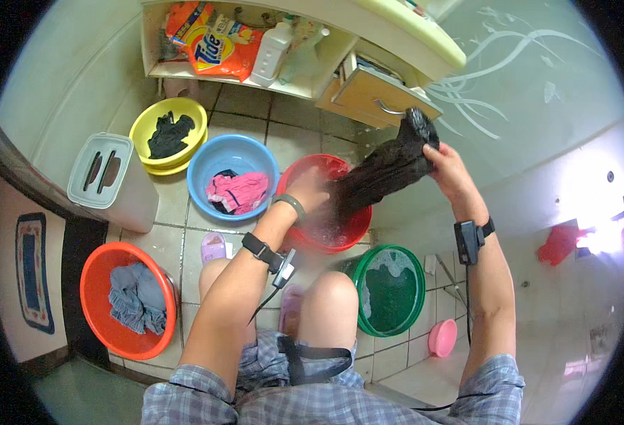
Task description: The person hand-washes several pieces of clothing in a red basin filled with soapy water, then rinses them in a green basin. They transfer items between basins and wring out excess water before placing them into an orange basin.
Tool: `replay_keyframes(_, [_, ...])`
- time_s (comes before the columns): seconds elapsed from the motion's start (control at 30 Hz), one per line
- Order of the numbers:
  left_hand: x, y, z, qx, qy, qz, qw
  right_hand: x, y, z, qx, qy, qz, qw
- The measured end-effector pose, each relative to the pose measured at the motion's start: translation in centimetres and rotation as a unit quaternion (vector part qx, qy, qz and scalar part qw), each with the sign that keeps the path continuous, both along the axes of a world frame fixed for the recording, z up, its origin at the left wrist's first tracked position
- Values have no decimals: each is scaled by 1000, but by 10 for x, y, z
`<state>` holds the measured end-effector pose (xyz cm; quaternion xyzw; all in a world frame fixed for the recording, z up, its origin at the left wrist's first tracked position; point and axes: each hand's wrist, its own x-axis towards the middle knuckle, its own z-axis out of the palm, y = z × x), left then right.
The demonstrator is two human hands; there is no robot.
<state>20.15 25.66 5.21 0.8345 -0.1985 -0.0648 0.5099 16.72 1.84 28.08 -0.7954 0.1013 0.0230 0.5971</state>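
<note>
My right hand (444, 164) grips one end of a wet black cloth garment (381, 172), lifted to the upper right. The garment slants down into a red plastic basin (362, 231) of sudsy water. Over the basin's left side is my left hand (309, 191), blurred, beside the garment's lower part; whether it holds cloth I cannot tell. A blue basin (195, 180) left of the red one holds pink and dark cloth (240, 191). Black cloth (171, 135) lies in stacked yellow basins (199, 114). Close to my right knee stands a green bucket (421, 281) of soapy water.
An orange basin (89, 297) with grey-blue clothes (139, 297) stands at lower left, below a lidded bin (139, 196). Ahead, a cabinet shelf (179, 70) holds a Tide detergent bag (216, 50) and bottles, beside a protruding drawer (365, 95). A pink basin (442, 338) sits at right.
</note>
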Motion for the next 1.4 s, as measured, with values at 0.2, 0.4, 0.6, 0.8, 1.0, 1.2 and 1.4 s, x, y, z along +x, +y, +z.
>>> replay_keyframes(0.2, [-48, -19, 67, 120, 46, -68, 989, -33, -16, 72, 21, -77, -23, 997])
replay_keyframes(0.4, [-33, -78, 12, -28, -104, 9, 994, -49, 18, 93, 16, -75, 23, 997])
replay_keyframes(0.6, [-27, -95, 8, -111, -40, -63, 991, -47, -18, 64, 49, -58, 6, 997])
replay_keyframes(0.8, [14, -61, -26, -120, 100, 138, 978, -48, -76, -56, -109, 60, -35, 992])
replay_keyframes(1.0, [2, -71, -14, -92, 32, 126, 987, -63, -50, -166, -204, 171, 43, 963])
replay_keyframes(1.2, [-20, -69, 10, -101, 87, -24, 991, -35, 37, -143, -366, -149, 243, 886])
replay_keyframes(1.4, [-9, -54, 35, -221, 48, -130, 965, -20, 45, -114, -363, -126, 233, 893])
